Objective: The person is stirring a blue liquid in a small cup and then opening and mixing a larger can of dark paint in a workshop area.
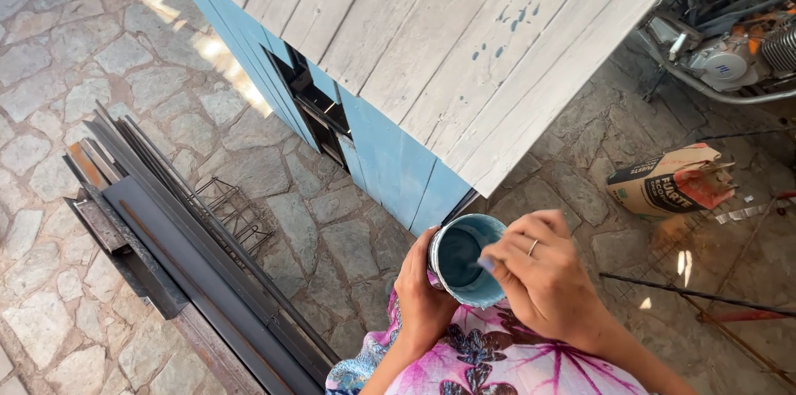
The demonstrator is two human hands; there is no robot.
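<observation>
My left hand grips a small round tin of blue paint, held close to my body. My right hand is closed over the tin's rim with its fingers reaching into the can; whatever it holds is hidden by the fingers. A ring shows on one finger. Just beyond the tin stands a small wooden house with an unpainted grey plank roof spotted with blue drips and blue-painted walls with a dark window opening.
Long dark metal bars and profiles lie on the stone paving at the left, beside a wire grid. A paper cement sack lies at the right, thin rods near it. A motorcycle engine is at the top right.
</observation>
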